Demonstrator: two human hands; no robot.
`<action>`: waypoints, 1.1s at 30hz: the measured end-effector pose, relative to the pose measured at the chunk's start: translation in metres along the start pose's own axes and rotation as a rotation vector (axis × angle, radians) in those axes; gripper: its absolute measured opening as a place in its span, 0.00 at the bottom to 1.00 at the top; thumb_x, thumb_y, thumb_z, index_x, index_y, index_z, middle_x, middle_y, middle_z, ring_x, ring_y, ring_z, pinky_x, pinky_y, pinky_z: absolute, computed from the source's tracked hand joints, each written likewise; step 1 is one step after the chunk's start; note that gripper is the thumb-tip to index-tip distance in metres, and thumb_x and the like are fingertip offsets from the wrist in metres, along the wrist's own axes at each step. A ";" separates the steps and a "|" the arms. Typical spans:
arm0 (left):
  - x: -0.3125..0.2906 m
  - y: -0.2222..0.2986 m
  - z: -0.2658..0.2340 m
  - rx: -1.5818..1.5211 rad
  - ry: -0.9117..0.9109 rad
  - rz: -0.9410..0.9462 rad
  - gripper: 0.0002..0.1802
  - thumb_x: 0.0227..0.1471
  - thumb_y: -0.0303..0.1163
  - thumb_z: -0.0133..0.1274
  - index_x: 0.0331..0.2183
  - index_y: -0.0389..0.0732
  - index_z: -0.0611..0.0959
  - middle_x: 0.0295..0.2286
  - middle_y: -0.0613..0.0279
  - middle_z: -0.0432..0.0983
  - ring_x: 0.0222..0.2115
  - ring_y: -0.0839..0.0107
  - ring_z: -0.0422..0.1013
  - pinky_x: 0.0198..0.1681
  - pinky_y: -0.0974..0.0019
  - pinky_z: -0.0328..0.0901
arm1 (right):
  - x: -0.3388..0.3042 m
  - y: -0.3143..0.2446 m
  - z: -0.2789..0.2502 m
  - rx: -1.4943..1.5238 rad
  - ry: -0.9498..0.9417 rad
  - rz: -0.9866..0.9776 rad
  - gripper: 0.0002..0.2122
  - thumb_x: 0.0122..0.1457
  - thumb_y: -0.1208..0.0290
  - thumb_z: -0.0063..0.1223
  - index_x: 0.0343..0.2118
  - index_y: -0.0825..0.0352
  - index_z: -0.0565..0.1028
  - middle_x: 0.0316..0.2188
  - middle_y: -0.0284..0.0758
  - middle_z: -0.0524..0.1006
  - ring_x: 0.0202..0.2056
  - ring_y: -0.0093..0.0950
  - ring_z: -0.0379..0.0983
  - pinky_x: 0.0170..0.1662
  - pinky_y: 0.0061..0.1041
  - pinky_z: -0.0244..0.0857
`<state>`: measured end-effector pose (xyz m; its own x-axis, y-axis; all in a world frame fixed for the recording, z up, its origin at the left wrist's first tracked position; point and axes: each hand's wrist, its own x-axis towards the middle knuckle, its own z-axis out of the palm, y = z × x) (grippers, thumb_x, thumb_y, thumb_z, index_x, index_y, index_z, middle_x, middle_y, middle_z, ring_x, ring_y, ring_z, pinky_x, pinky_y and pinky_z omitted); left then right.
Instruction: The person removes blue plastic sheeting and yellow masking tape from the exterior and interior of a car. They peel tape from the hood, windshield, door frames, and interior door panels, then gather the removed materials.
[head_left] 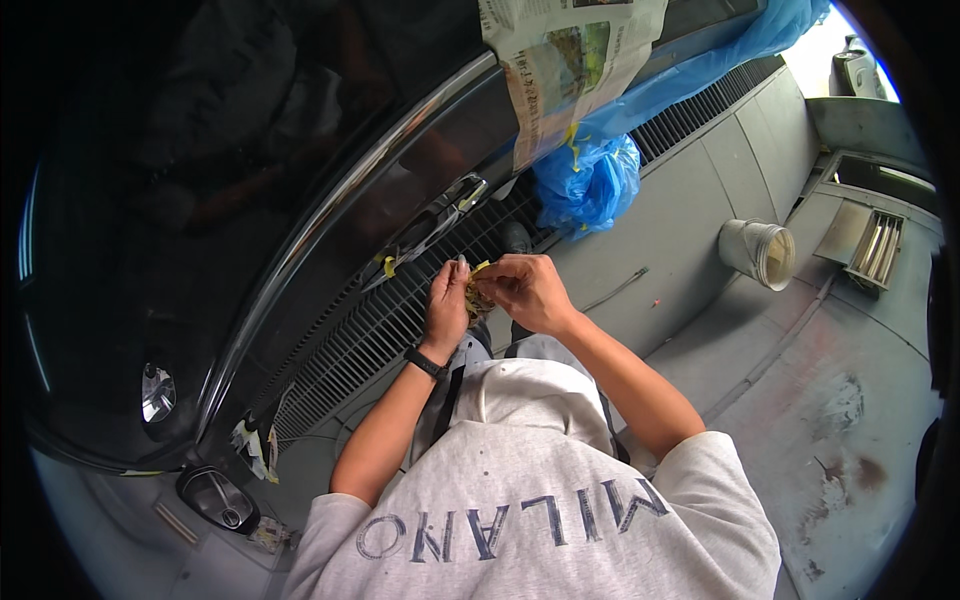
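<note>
Our left hand closed round crumpled yellowish tape, exact grip partly hidden; our right hand pinching at its top. Tape sits between our hands, over floor grating, near dark car door's handle. Blue plastic bundle just beyond!

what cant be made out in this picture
Head view: yellow-brown scrap, too small to identify, partly covered by the left hand and right hand.
Head view: newspaper, upper end cut off by the picture's top edge.
Head view: blue plastic bundle, anything inside hidden by its folds.
</note>
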<state>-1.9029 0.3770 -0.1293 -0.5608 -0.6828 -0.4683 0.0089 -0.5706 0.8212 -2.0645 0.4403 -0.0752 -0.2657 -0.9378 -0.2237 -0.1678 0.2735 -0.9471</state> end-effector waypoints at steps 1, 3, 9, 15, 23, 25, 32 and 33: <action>-0.001 0.002 -0.004 0.017 0.011 0.042 0.13 0.72 0.40 0.45 0.35 0.43 0.74 0.28 0.77 0.65 0.31 0.87 0.59 0.38 0.79 0.59 | 0.003 0.002 -0.002 0.095 -0.011 0.056 0.04 0.60 0.79 0.62 0.37 0.72 0.83 0.27 0.35 0.82 0.29 0.19 0.79 0.33 0.21 0.72; -0.005 0.003 -0.008 0.086 0.049 0.035 0.07 0.71 0.35 0.46 0.40 0.43 0.74 0.29 0.77 0.65 0.33 0.87 0.60 0.40 0.79 0.59 | 0.017 0.010 -0.002 0.135 0.138 0.078 0.05 0.61 0.78 0.62 0.37 0.72 0.83 0.26 0.34 0.83 0.30 0.16 0.78 0.34 0.19 0.72; -0.017 0.001 -0.015 0.142 0.082 -0.150 0.16 0.68 0.30 0.49 0.55 0.40 0.75 0.36 0.71 0.74 0.36 0.83 0.69 0.44 0.76 0.64 | 0.065 0.027 0.024 0.104 0.606 -0.060 0.06 0.61 0.77 0.63 0.38 0.72 0.83 0.25 0.31 0.83 0.27 0.14 0.77 0.32 0.16 0.70; -0.029 0.015 -0.021 0.001 0.096 -0.108 0.19 0.72 0.41 0.43 0.48 0.38 0.81 0.41 0.66 0.77 0.40 0.80 0.72 0.47 0.74 0.66 | 0.036 0.014 0.031 -0.083 0.514 -0.227 0.05 0.54 0.77 0.65 0.33 0.67 0.83 0.26 0.35 0.82 0.26 0.29 0.80 0.31 0.25 0.74; -0.022 0.022 -0.024 0.027 -0.084 0.011 0.18 0.73 0.38 0.40 0.51 0.38 0.78 0.34 0.70 0.74 0.36 0.84 0.67 0.43 0.76 0.63 | -0.018 -0.013 0.047 -0.417 0.215 -0.350 0.05 0.47 0.73 0.66 0.28 0.63 0.81 0.24 0.32 0.76 0.27 0.32 0.75 0.28 0.30 0.72; -0.022 0.021 -0.029 0.119 -0.046 -0.035 0.19 0.73 0.35 0.39 0.57 0.37 0.75 0.37 0.70 0.74 0.37 0.85 0.68 0.43 0.78 0.63 | -0.023 -0.014 0.048 -0.236 0.177 -0.218 0.04 0.50 0.75 0.66 0.29 0.66 0.82 0.24 0.34 0.78 0.26 0.31 0.77 0.29 0.29 0.73; -0.022 0.022 -0.058 0.238 -0.087 0.012 0.20 0.72 0.31 0.38 0.59 0.37 0.73 0.44 0.67 0.75 0.41 0.85 0.69 0.47 0.77 0.65 | 0.007 0.005 0.056 0.179 0.587 -0.035 0.05 0.61 0.81 0.60 0.39 0.72 0.82 0.32 0.34 0.83 0.32 0.17 0.79 0.36 0.18 0.73; -0.023 0.021 -0.060 0.204 -0.106 -0.056 0.19 0.72 0.30 0.38 0.58 0.37 0.74 0.43 0.67 0.76 0.41 0.84 0.71 0.47 0.76 0.67 | 0.019 0.011 0.056 0.174 0.677 -0.092 0.06 0.60 0.81 0.61 0.39 0.72 0.82 0.34 0.34 0.83 0.32 0.18 0.80 0.36 0.18 0.74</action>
<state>-1.8399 0.3538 -0.1209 -0.6394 -0.5948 -0.4872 -0.1865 -0.4948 0.8487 -2.0183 0.4138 -0.1021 -0.7994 -0.6008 -0.0018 -0.0792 0.1083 -0.9910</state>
